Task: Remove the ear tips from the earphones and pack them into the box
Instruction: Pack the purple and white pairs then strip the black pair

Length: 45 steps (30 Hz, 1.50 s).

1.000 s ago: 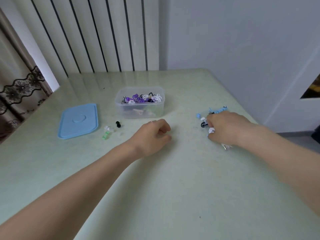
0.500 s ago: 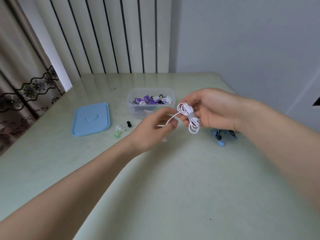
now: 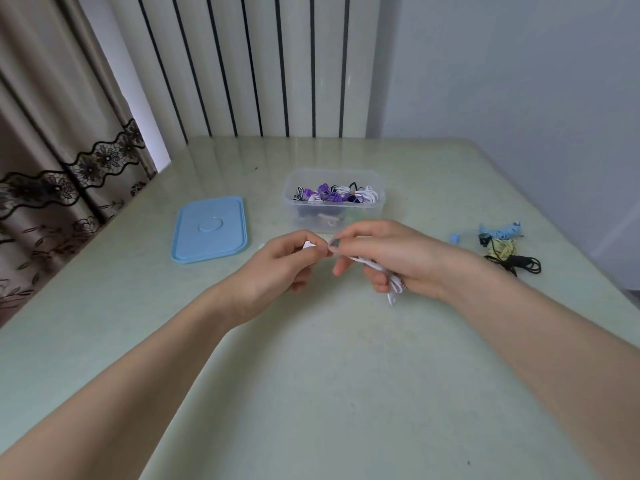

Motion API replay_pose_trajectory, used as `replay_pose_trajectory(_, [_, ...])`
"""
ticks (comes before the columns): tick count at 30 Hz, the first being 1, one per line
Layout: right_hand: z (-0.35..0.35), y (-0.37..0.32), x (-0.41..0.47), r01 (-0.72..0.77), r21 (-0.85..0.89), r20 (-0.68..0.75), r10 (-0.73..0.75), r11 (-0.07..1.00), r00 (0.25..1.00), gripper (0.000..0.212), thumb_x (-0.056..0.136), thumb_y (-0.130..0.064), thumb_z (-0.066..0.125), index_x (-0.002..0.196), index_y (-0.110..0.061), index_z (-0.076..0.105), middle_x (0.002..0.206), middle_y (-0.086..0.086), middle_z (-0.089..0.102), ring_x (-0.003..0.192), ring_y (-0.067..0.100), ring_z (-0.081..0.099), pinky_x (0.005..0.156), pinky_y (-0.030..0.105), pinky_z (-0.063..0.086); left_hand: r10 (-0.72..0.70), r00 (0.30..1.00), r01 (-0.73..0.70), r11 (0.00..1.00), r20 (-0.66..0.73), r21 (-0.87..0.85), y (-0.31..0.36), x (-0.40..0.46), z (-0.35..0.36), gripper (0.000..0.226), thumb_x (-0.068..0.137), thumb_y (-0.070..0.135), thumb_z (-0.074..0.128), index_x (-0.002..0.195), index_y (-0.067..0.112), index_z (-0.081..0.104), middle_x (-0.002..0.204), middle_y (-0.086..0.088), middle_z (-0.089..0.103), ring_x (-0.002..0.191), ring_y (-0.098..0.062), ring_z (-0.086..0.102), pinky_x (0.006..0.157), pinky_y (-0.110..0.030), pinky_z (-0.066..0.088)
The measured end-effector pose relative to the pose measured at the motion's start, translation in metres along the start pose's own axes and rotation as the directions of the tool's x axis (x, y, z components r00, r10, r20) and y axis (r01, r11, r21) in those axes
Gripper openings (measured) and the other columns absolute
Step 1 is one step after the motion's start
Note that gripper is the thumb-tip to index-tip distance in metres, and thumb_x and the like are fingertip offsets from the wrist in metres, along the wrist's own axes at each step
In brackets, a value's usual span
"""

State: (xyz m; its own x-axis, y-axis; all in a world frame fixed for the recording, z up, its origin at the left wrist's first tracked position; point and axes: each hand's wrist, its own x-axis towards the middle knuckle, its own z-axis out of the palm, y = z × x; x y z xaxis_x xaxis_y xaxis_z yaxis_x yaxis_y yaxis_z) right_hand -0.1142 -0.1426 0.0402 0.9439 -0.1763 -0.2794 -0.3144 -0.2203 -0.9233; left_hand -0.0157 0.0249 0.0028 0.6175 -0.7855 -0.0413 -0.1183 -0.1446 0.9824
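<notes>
White earphones (image 3: 388, 271) sat bundled in your curled right hand (image 3: 398, 258) above the table (image 3: 311, 375) while your left hand (image 3: 277, 265) pinched one earbud (image 3: 309, 244); tugging carelessly could have flicked the tip away.

We see a pale green table (image 3: 311, 393) carrying a clear plastic box (image 3: 334, 216) of coiled earphones near its far middle, with a blue lid (image 3: 210, 229) lying flat just left of it. Toward the right edge lie blue earphones (image 3: 498, 232), yellow earphones (image 3: 501, 248) and black earphones (image 3: 519, 263), bunched close together
</notes>
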Motion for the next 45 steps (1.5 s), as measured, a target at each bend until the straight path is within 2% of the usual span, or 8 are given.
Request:
replay_pose_trajectory(5, [0.011,0.010,0.020,0.090,0.027,-0.043,-0.089,0.996,0.995,0.014,0.092,-0.006,0.060,0.104,-0.006,0.068,0.085,0.009,0.073,0.053,0.020,0.058,0.049,0.026,0.047,0.043,0.996,-0.023,0.972,-0.082,0.232,-0.011,0.006,-0.014,0.014,0.102,0.024,0.058,0.095,0.015,0.066,0.063,0.012,0.041,0.060,-0.014,0.033,0.064,-0.034,0.029])
replay_pose_trajectory(10, [0.018,0.010,0.036,0.090,0.068,-0.049,-0.087,0.994,0.995,0.032,0.089,0.002,0.050,0.109,-0.014,0.069,0.092,0.007,0.076,0.038,0.014,0.033,0.040,0.018,0.025,0.016,0.997,-0.002,0.986,-0.081,0.168,-0.007,0.012,-0.027,0.019,0.104,0.022,0.053,0.106,0.011,0.068,0.068,0.013,0.053,0.057,-0.008,0.039,0.060,-0.026,0.033])
replay_pose_trajectory(13, [0.018,0.012,0.044,0.056,0.114,-0.049,-0.051,0.992,0.997,0.032,0.089,0.000,0.049,0.109,-0.016,0.068,0.093,0.005,0.077,0.043,0.015,0.021,0.040,0.017,0.017,0.104,0.966,-0.036,0.961,-0.235,0.276,-0.013,0.019,-0.040,0.029,0.103,0.026,0.044,0.094,0.022,0.071,0.071,0.005,0.059,0.057,-0.008,0.044,0.060,-0.029,0.036])
replay_pose_trajectory(17, [0.018,0.020,0.051,0.056,0.176,-0.051,-0.048,0.983,0.998,0.029,0.089,-0.001,0.052,0.108,-0.015,0.070,0.095,0.005,0.077,0.042,0.013,0.018,0.039,0.019,0.015,0.255,0.877,-0.084,0.916,-0.407,0.391,-0.027,0.022,-0.048,0.031,0.102,0.013,0.042,0.085,0.022,0.066,0.059,0.012,0.046,0.056,-0.007,0.041,0.054,-0.023,0.033])
replay_pose_trajectory(25, [0.018,0.026,0.061,0.046,0.252,-0.067,-0.030,0.967,0.997,0.036,0.091,0.004,0.046,0.108,-0.013,0.073,0.091,0.006,0.075,0.037,0.011,0.020,0.037,0.017,0.016,0.329,0.921,-0.098,0.712,-0.207,0.695,-0.038,0.018,-0.058,0.017,0.074,0.021,0.053,0.085,0.025,0.066,0.065,0.010,0.045,0.063,-0.005,0.045,0.060,-0.013,0.034])
replay_pose_trajectory(32, [0.022,0.025,0.066,0.043,0.181,-0.069,-0.030,0.983,0.997,0.048,0.084,0.009,0.038,0.102,-0.017,0.074,0.084,0.003,0.064,0.036,0.012,0.019,0.038,0.016,0.016,0.312,0.891,-0.019,0.750,-0.329,0.661,-0.040,0.008,-0.077,0.018,0.076,0.012,0.056,0.085,0.026,0.061,0.066,0.008,0.045,0.058,-0.006,0.042,0.058,-0.014,0.035])
replay_pose_trajectory(40, [0.024,0.021,0.066,0.074,0.101,-0.059,-0.068,0.992,0.996,0.012,0.090,-0.008,0.060,0.096,-0.015,0.069,0.064,-0.003,0.057,0.033,0.011,0.019,0.038,0.017,0.017,0.376,0.881,-0.040,0.663,-0.286,0.748,-0.050,0.016,-0.070,0.013,0.089,0.023,0.070,0.099,0.030,0.070,0.081,0.013,0.050,0.074,-0.004,0.048,0.066,-0.008,0.034])
replay_pose_trajectory(45, [0.023,0.023,0.066,0.082,0.123,-0.085,-0.072,0.989,0.994,0.010,0.092,-0.008,0.059,0.093,-0.012,0.068,0.070,0.001,0.057,0.034,0.013,0.019,0.038,0.015,0.017,0.381,0.853,0.003,0.682,-0.358,0.732,-0.052,0.020,-0.072,0.023,0.089,0.006,0.059,0.097,0.024,0.073,0.082,0.012,0.051,0.073,-0.003,0.050,0.065,-0.007,0.036])
